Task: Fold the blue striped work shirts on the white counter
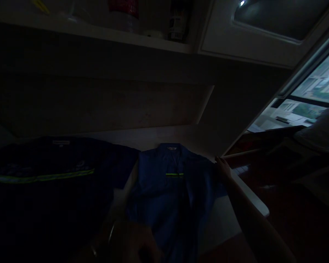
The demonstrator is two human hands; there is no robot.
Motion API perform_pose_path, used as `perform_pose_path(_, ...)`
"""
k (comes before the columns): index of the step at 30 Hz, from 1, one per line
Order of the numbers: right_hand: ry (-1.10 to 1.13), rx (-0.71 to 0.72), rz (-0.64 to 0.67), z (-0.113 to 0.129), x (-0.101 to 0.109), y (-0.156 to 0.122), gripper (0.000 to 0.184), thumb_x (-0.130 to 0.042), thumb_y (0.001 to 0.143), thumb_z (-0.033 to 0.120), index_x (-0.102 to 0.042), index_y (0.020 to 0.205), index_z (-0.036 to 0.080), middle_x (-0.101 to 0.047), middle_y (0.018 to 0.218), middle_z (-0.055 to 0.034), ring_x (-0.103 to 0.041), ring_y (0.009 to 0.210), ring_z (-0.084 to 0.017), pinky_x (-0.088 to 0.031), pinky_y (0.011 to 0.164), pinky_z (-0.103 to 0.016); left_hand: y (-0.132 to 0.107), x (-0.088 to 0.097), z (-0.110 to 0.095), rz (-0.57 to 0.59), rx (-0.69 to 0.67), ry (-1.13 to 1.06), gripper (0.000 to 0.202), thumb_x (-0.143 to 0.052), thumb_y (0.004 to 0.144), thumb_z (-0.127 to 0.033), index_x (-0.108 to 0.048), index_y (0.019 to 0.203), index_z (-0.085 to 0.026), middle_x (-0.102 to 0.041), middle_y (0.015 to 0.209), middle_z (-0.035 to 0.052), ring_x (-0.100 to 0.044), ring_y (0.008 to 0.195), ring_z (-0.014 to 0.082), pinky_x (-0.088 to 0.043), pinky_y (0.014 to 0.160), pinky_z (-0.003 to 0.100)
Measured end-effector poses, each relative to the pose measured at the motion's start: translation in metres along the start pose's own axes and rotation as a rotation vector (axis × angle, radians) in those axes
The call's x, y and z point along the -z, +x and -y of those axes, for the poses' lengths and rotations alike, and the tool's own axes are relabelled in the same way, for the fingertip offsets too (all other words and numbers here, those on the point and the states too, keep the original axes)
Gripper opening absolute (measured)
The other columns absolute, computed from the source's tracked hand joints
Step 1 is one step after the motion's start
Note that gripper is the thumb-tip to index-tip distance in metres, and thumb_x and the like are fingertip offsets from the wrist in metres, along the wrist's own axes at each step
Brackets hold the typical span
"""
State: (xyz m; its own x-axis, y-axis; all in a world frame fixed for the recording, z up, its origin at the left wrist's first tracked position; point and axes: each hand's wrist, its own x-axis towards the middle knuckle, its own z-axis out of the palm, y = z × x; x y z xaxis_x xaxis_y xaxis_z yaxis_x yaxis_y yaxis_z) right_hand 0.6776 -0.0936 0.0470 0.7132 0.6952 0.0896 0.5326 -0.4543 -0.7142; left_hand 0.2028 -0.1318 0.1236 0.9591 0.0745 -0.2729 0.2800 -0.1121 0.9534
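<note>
A blue collared work shirt (159, 190) lies spread on the white desk, a yellow-green reflective stripe across its chest and its collar toward the back. My right hand (223, 168) grips the edge of its sleeve on the right, fingers closed round the cloth. Low in the view, my left hand (134, 241) is over the left lower side of this shirt, with a shiny band at the wrist; its fingers are too dark to make out. To the left lies a dark navy T-shirt (57, 157) with a silver and yellow-green stripe.
Above the desk (227, 215) runs a shelf (98, 34) carrying a red-topped jar (123, 14) and a dark labelled bottle (177, 25). A cabinet door (246, 40) is at the upper right. Beyond the desk's right edge are a dark reddish floor (263, 182) and a window (315, 87).
</note>
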Motion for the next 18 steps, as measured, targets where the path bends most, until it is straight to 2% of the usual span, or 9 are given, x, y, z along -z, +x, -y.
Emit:
perform_pose_path(3, 0.002, 0.010, 0.057, -0.004, 0.013, -0.029, 0.065, -0.036, 0.086, 0.062, -0.063, 0.121, 0.014, -0.067, 0.119, -0.0135, -0.064, 0.105, -0.026, -0.050, 0.085, -0.034, 0.003, -0.032, 0.016, -0.034, 0.076, 0.050, 0.032, -0.058, 0.088, -0.050, -0.065, 0.106, -0.025, -0.067, 0.108, 0.0067, -0.064, 0.095, 0.0185, -0.055, 0.080, 0.037)
perform_pose_path(5, -0.076, 0.108, 0.154, 0.000, 0.019, -0.053, 0.061, -0.039, 0.087, 0.063, -0.062, 0.124, 0.020, -0.066, 0.123, -0.0097, -0.062, 0.111, -0.026, -0.046, 0.095, -0.038, 0.007, -0.047, 0.022, -0.049, 0.132, 0.090, 0.028, -0.058, 0.086, -0.052, -0.066, 0.103, -0.031, -0.068, 0.104, 0.0046, -0.065, 0.095, 0.0203, -0.055, 0.075, 0.035)
perform_pose_path(7, -0.249, 0.261, 0.267, 0.007, 0.020, -0.076, 0.060, -0.042, 0.088, 0.062, -0.058, 0.130, 0.023, -0.067, 0.124, -0.0086, -0.060, 0.116, -0.028, -0.037, 0.106, -0.046, 0.011, -0.057, 0.022, -0.131, 0.216, 0.164, 0.025, -0.059, 0.084, -0.050, -0.068, 0.100, -0.034, -0.070, 0.097, 0.0028, -0.066, 0.093, 0.0234, -0.054, 0.074, 0.038)
perform_pose_path(9, -0.453, 0.406, 0.358, 0.015, 0.018, -0.094, 0.064, -0.048, 0.086, 0.061, -0.052, 0.137, 0.023, -0.065, 0.126, -0.0107, -0.056, 0.121, -0.031, -0.026, 0.111, -0.055, 0.016, -0.066, 0.019, -0.280, 0.301, 0.293, 0.031, -0.057, 0.084, -0.046, -0.066, 0.109, -0.031, -0.069, 0.105, 0.0032, -0.065, 0.097, 0.0248, -0.053, 0.083, 0.041)
perform_pose_path(11, -0.621, 0.453, 0.406, 0.022, 0.013, -0.103, 0.068, -0.054, 0.083, 0.058, -0.048, 0.141, 0.021, -0.061, 0.132, -0.0155, -0.056, 0.120, -0.036, -0.026, 0.107, -0.063, 0.020, -0.076, 0.017, -0.380, 0.344, 0.456, 0.049, -0.062, 0.080, -0.049, -0.060, 0.124, -0.028, -0.063, 0.125, 0.0062, -0.059, 0.112, 0.0274, -0.048, 0.097, 0.045)
perform_pose_path(13, -0.708, 0.430, 0.436, 0.028, 0.010, -0.104, 0.061, -0.056, 0.084, 0.048, -0.050, 0.139, 0.021, -0.058, 0.134, -0.0181, -0.059, 0.115, -0.038, -0.034, 0.100, -0.062, 0.026, -0.090, 0.020, -0.350, 0.366, 0.598, 0.069, -0.070, 0.072, -0.052, -0.054, 0.133, -0.024, -0.053, 0.141, 0.0101, -0.048, 0.127, 0.0337, -0.039, 0.107, 0.051)
perform_pose_path(14, -0.731, 0.420, 0.447, 0.031, 0.009, -0.102, 0.054, -0.054, 0.085, 0.042, -0.054, 0.136, 0.022, -0.059, 0.133, -0.0170, -0.059, 0.114, -0.037, -0.037, 0.098, -0.060, 0.029, -0.099, 0.024, -0.324, 0.391, 0.660, 0.069, -0.070, 0.074, -0.050, -0.053, 0.135, -0.022, -0.049, 0.145, 0.0122, -0.043, 0.132, 0.0364, -0.036, 0.110, 0.055)
perform_pose_path(16, -0.714, 0.429, 0.460, 0.036, 0.012, -0.098, 0.042, -0.052, 0.085, 0.032, -0.063, 0.125, 0.026, -0.065, 0.126, -0.0115, -0.060, 0.115, -0.033, -0.037, 0.101, -0.054, 0.036, -0.117, 0.034, -0.306, 0.453, 0.767, 0.050, -0.056, 0.088, -0.034, -0.052, 0.135, -0.020, -0.047, 0.147, 0.0146, -0.040, 0.135, 0.0366, -0.035, 0.109, 0.059)
perform_pose_path(18, -0.544, 0.447, 0.474, 0.037, 0.023, -0.096, 0.035, -0.052, 0.082, 0.031, -0.069, 0.113, 0.028, -0.069, 0.120, -0.0068, -0.060, 0.115, -0.029, -0.039, 0.102, -0.047, 0.040, -0.132, 0.042, -0.314, 0.483, 0.845, 0.044, -0.037, 0.093, -0.016, -0.054, 0.133, -0.019, -0.051, 0.143, 0.0144, -0.046, 0.131, 0.0327, -0.042, 0.105, 0.056)
